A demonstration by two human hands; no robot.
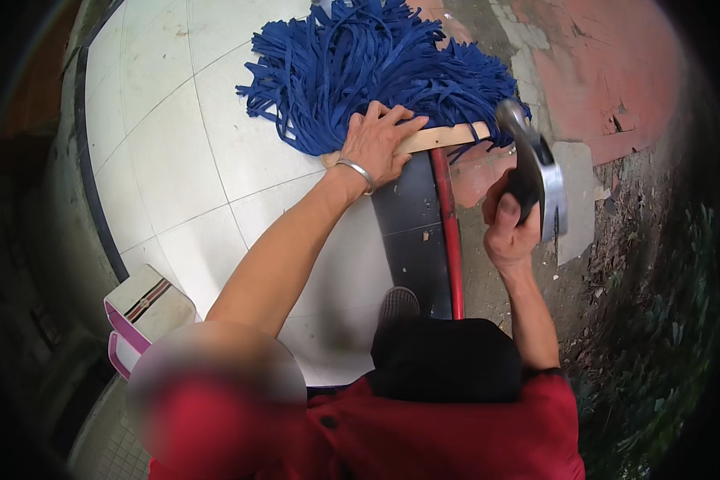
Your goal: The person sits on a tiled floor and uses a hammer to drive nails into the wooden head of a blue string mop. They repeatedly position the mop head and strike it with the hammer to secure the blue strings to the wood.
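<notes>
- We press our left hand (378,144) flat on the wooden bar (448,136) of the blue mop (376,64).
- Our right hand (508,228), just beside it, is raised, gripping a hammer (536,172).

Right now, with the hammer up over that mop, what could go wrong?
The left hand presses flat on the wooden bar of the blue mop head, so a blow from the raised hammer in the right hand could hit its fingers. A glancing strike might also crack the white floor tiles or slide off onto the red handle.
</notes>
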